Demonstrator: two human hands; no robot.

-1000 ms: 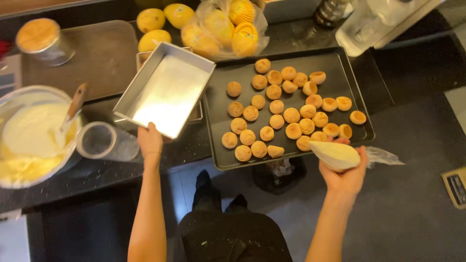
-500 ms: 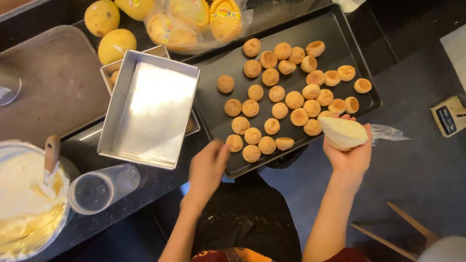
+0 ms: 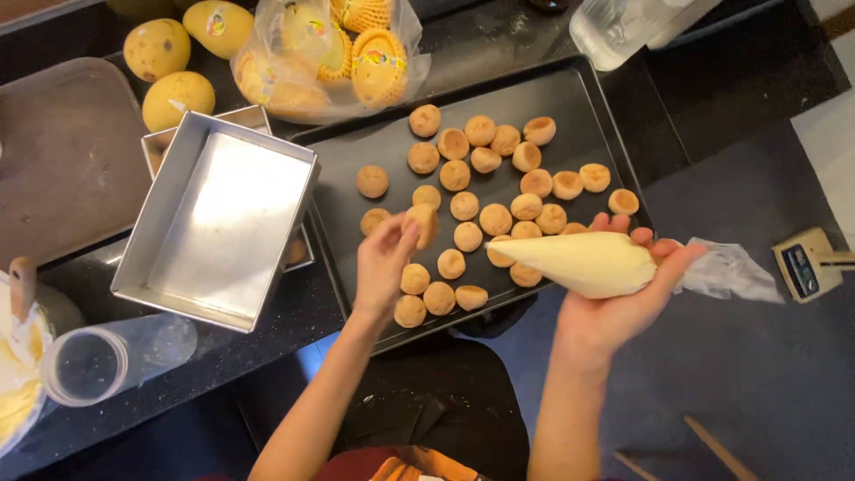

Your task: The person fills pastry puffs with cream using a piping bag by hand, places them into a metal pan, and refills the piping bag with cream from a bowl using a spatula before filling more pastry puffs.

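At the far left edge, a bowl of pale yellow cream (image 3: 16, 383) sits on the dark table (image 3: 267, 347), with a clear plastic cup (image 3: 107, 361) lying on its side just beside it. Above these, a rectangular metal pan (image 3: 223, 223) rests tilted on a second pan, near several yellow round fruits (image 3: 178, 93) and a clear bag of netted fruit (image 3: 343, 53). To the right lies a black baking tray (image 3: 570, 98) carrying many small round golden pastries (image 3: 494, 218) in loose rows. The left hand (image 3: 385, 263) is over the tray's near left portion; its fingers (image 3: 405, 236) are clamped on one small pastry puff (image 3: 422, 223), raised off the tray surface. The right hand (image 3: 614, 298) is at the tray's near right edge, palm up, fingers curled around a cream-filled piping bag (image 3: 579, 263) whose tip points left toward the held puff. The bag's loose clear tail (image 3: 730, 272) trails right, near a small scale (image 3: 806, 263) on the floor.
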